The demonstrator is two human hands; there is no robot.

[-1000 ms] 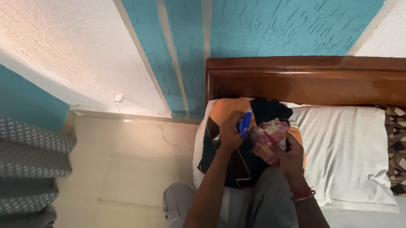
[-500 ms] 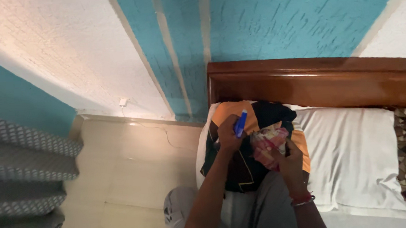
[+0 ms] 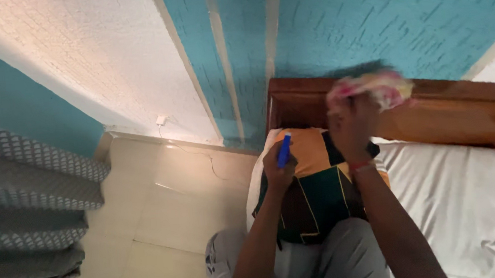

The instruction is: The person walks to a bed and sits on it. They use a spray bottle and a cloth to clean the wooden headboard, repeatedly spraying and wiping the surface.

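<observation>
Since the earlier frame, the right hand (image 3: 354,128) had lifted the pink patterned cloth (image 3: 370,88) from beside the folded garment (image 3: 319,180) up in front of the wooden headboard (image 3: 458,112); the cloth was blurred, bunched in closed fingers. In the head view, the left hand (image 3: 278,168) rested on the garment's left upper corner, clamped on one blue pen-like thing (image 3: 284,151) whose long axis ran nearly upright, tip toward the headboard. That hand was the nearer one to the garment; the cloth lay above and right of it, well apart from the pen. Counted: one cloth, one blue thing, one orange-and-dark garment, one white pillow (image 3: 463,200) to the garment's right.
</observation>
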